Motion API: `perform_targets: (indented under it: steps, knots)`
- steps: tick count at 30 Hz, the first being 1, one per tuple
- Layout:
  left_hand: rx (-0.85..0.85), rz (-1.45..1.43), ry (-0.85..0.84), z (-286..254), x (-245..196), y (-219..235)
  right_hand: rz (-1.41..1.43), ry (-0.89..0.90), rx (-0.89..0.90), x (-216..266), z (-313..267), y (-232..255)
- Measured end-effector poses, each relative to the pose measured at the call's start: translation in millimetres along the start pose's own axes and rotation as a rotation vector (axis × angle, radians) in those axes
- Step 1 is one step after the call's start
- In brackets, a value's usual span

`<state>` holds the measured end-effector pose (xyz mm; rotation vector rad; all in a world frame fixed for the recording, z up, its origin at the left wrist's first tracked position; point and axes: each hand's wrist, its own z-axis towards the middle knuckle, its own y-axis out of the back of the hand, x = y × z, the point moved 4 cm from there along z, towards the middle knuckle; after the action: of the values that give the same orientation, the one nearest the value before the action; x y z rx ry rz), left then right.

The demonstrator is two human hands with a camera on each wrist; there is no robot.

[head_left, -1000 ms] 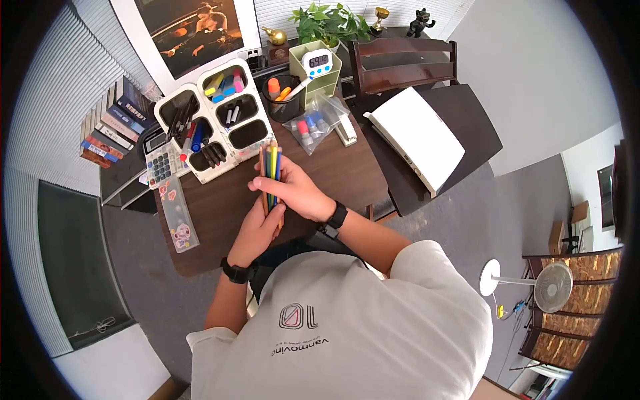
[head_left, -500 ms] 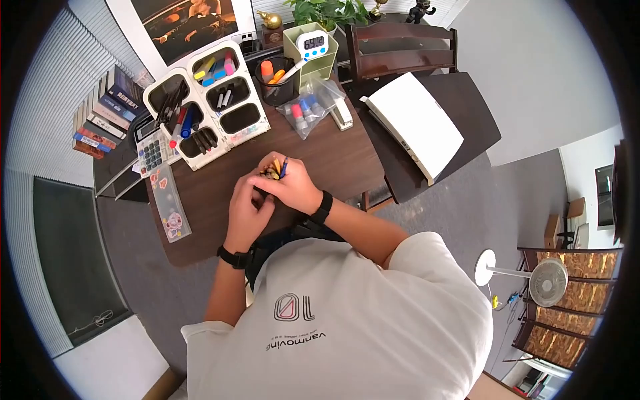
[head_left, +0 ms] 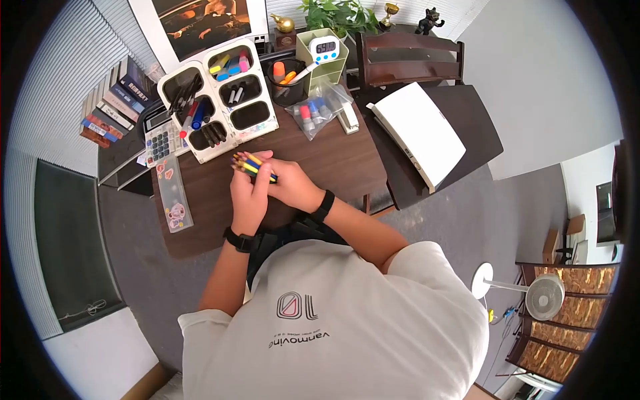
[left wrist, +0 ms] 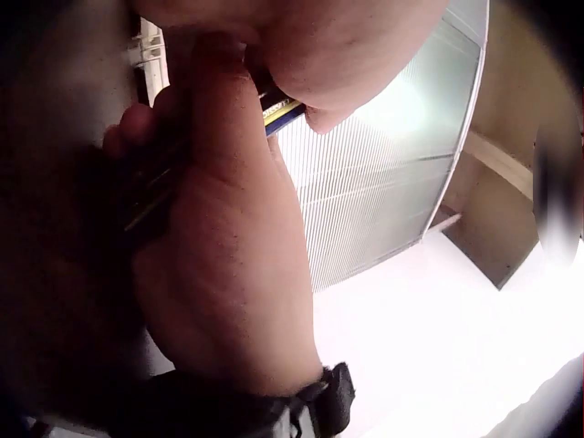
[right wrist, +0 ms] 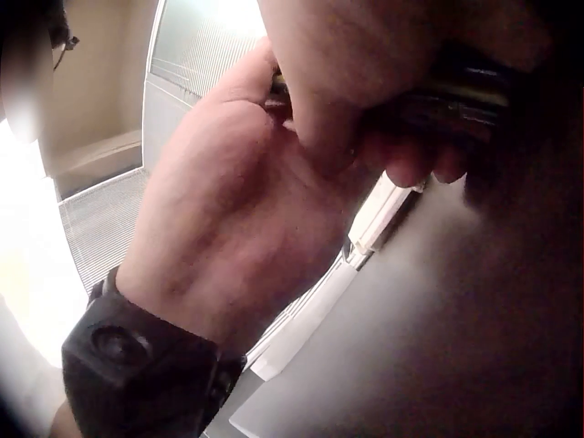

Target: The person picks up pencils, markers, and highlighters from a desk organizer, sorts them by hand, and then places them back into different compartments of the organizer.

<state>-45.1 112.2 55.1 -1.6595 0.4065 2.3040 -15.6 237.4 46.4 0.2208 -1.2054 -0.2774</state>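
Observation:
A bundle of colored pencils [head_left: 247, 163] is held between both hands over the near part of the dark desk, with its tips slanting up to the left. My left hand [head_left: 249, 201] grips the bundle, its thumb lying along it. On the other side, my right hand [head_left: 293, 185] wraps round the bundle's right end and meets the left hand. The left wrist view catches yellow and blue pencils [left wrist: 285, 115] between the two hands. Much of the bundle is hidden by palms and fingers.
Beyond the hands stands a white desk organizer [head_left: 233, 141] with pens and highlighters. Behind it are a black mesh pen cup [head_left: 291, 95], a bag of small bottles [head_left: 312, 123] and a white stapler [head_left: 348, 120]. To the left lie a stickered pencil case [head_left: 175, 197] and a calculator [head_left: 163, 143].
The bundle, upright between the hands a second ago, dropped lower into the grip, then tilted to the left. Both hands turned with it and have come together around it.

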Motion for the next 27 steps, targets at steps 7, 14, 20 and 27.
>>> perform_targets:
  steps: [7,14,20,27]
  knots:
    - [-0.278,-0.661,0.257,-5,29,20,-0.057,0.027,-0.077,21,-12,2]
    - [-0.369,-1.124,0.496,-23,48,6,-0.372,0.127,0.014,24,-28,-11]
    - [-0.307,-1.167,0.496,-25,40,-3,-0.296,0.138,-0.068,17,-30,-10]
    - [-0.185,-1.172,0.505,-34,38,-17,-0.225,-0.002,-0.182,14,-33,-4]
